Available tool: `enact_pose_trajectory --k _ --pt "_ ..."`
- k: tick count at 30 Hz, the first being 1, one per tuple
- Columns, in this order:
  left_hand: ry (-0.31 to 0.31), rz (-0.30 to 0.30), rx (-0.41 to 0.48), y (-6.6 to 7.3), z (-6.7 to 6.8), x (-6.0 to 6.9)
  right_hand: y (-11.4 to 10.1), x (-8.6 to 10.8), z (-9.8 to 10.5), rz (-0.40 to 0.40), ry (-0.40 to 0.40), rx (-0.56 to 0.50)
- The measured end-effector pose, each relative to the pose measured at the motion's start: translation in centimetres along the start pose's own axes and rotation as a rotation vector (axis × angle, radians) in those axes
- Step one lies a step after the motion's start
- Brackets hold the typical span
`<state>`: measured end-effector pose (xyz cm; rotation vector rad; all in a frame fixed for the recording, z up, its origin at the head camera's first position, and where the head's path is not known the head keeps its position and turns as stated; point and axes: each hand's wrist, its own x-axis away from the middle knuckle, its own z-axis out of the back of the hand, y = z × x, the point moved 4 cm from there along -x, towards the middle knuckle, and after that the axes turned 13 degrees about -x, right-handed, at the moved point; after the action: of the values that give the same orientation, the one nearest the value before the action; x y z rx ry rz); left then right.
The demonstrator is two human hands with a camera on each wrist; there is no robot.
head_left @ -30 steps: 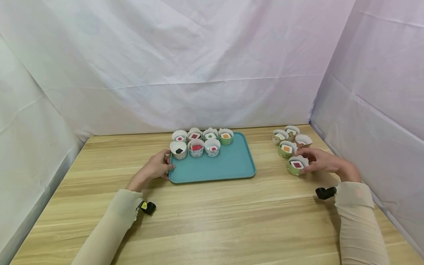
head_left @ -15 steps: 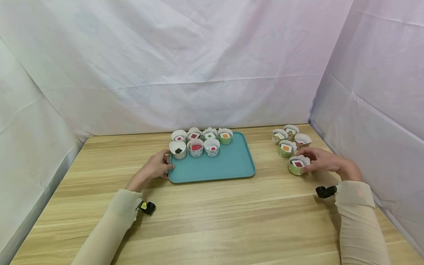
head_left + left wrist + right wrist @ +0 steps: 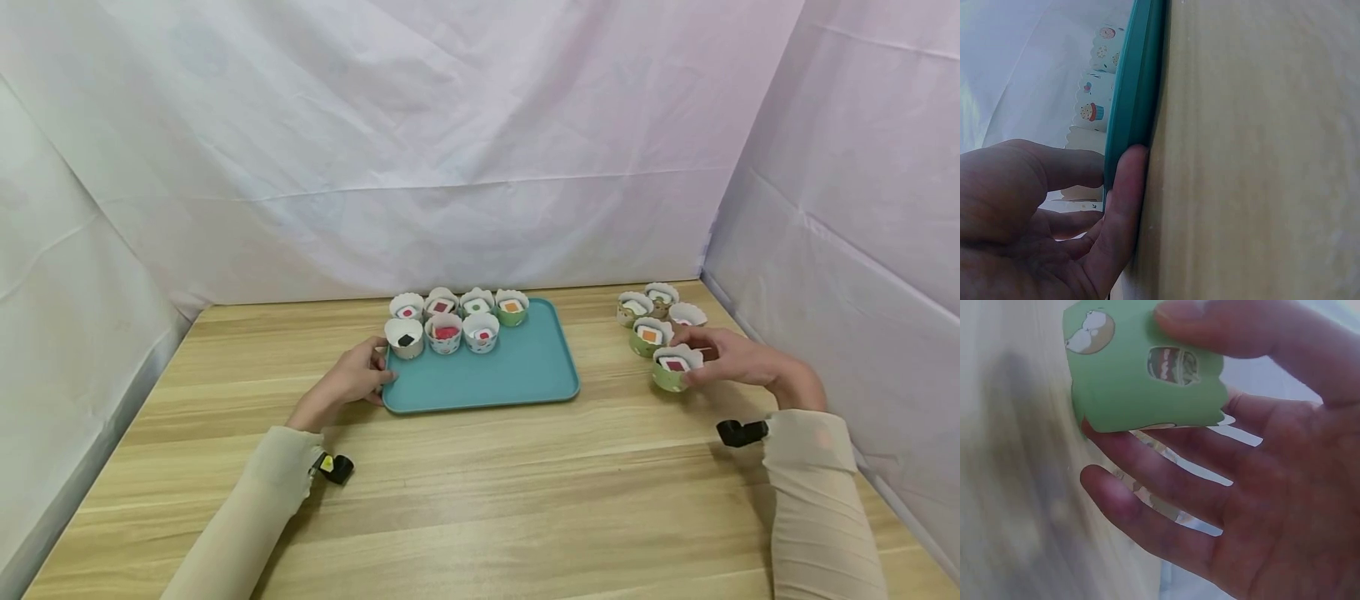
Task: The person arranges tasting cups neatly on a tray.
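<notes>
Pinching between thumb and fingers, the right hand (image 3: 729, 358) clamps a green cup (image 3: 667, 379), left hand (image 3: 355, 374) a tray (image 3: 487, 379)

matt green paper cup (image 3: 1129, 387), smooth teal plastic tray (image 3: 487, 379), wood-grained tabletop (image 3: 525, 492), creased white cloth backdrop (image 3: 450, 150)

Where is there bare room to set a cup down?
Bare: the tray in front of and right of its seven cups; the table between tray and held cup, and nearer, between the sleeves. Crowded: the tray's back left, and the right side, where four loose cups cluster by the right hand.
</notes>
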<state>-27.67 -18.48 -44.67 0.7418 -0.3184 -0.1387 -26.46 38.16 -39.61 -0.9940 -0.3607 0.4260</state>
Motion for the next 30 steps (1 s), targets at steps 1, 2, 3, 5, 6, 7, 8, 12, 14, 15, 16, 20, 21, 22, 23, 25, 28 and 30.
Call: enact_pose_trajectory --k 1,2,3,5,6,7,8,12,14,15,16,20,21,22,23,25,28,30 --pt "-0.001 0.0 0.0 0.0 0.0 0.0 -0.2 0.0 0.0 0.003 -0.001 0.004" --pt "-0.001 0.0 0.0 0.0 0.0 -0.1 -0.4 0.0 -0.1 0.004 -0.004 0.002" --pt "-0.002 0.002 0.002 0.0 0.0 -0.1 -0.6 0.0 -0.1 0.004 0.0 0.002" --pt "-0.005 0.006 0.004 0.0 0.0 -0.1 -1.1 0.1 -0.1 0.01 0.012 0.0" --pt "-0.006 0.008 0.005 -0.1 0.0 -0.1 -1.3 0.1 -0.1 0.014 0.021 -0.001" --pt "-0.006 0.009 0.005 -0.1 0.0 -0.1 -1.7 0.1 -0.1 0.024 0.03 -0.001" --pt "-0.006 0.01 0.007 -0.1 0.0 -0.1 -2.0 0.0 -0.1 0.034 0.041 0.003" --pt "-0.007 0.008 0.009 -0.1 0.0 -0.1 -3.1 -0.1 -0.2 0.073 0.087 0.027" --pt "-0.007 0.007 0.011 -0.1 0.0 -0.1 -3.5 -0.3 -0.2 0.096 0.1 0.025" --pt "-0.007 0.007 0.012 0.0 0.0 -0.1 -3.7 -0.4 -0.2 0.103 0.105 0.018" --pt "-0.007 0.007 0.012 0.0 0.0 -0.1 -3.9 -0.5 -0.3 0.112 0.109 0.013" --pt "-0.007 0.008 0.013 0.0 0.1 -0.2 -4.7 -1.2 -0.9 0.15 0.135 0.017" --pt "-0.007 0.007 0.012 0.0 0.1 -0.2 -4.9 -1.5 -1.2 0.161 0.144 0.032" --pt "-0.007 0.006 0.011 0.0 0.1 -0.2 -5.1 -1.7 -1.4 0.171 0.148 0.042" --pt "-0.006 0.008 0.011 0.0 0.1 -0.2 -5.2 -2.0 -1.7 0.177 0.148 0.047" --pt "-0.003 0.011 0.011 0.0 0.1 -0.1 -5.4 -2.6 -2.3 0.183 0.142 0.051" --pt "0.002 0.014 0.01 0.0 0.1 -0.1 -5.3 -3.4 -3.2 0.176 0.118 0.01" --pt "0.005 0.017 0.009 0.0 0.0 -0.1 -5.1 -3.9 -3.6 0.174 0.115 0.0"
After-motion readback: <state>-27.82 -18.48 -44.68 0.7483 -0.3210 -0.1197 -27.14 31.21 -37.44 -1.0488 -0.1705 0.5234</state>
